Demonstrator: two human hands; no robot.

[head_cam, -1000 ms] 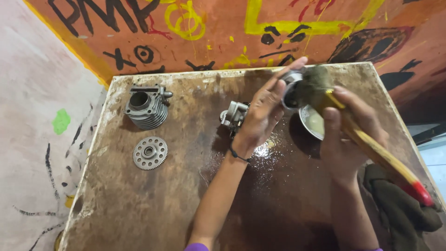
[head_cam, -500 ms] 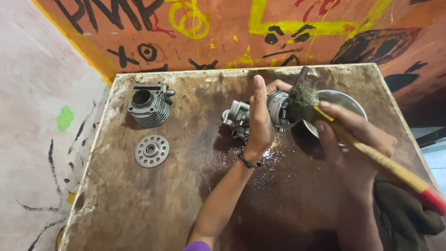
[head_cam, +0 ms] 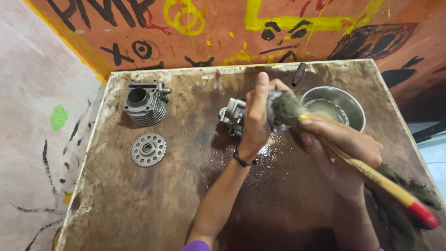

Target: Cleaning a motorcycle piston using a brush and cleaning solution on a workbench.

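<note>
1. Broadly, the stained brown wooden worktop is wet and glistening just in front of the hands, near the middle of its far half; keeping the scrubbing over that patch would, I judge, save the drier near edge from drips.
2. Well apart, toward the far left corner, stand a grey finned metal engine cylinder and, nearer the left edge, a flat toothed metal gear disc; neither is touched.
3. By the far right edge sits a round steel bowl of cloudy liquid, just beside the brush head, so re-wetting is a short reach.
4. The right hand is clenched around a long wooden-handled paintbrush with a red end, bristles pressed on the part; short strokes with light pressure would probably suit best.
5. The left hand grips a small round grey metal engine part, lifted just above the worktop near the far edge; turning it bit by bit should bring each face to the bristles.
6. A small grey metal carburettor-like piece lies just left of that hand.
</note>
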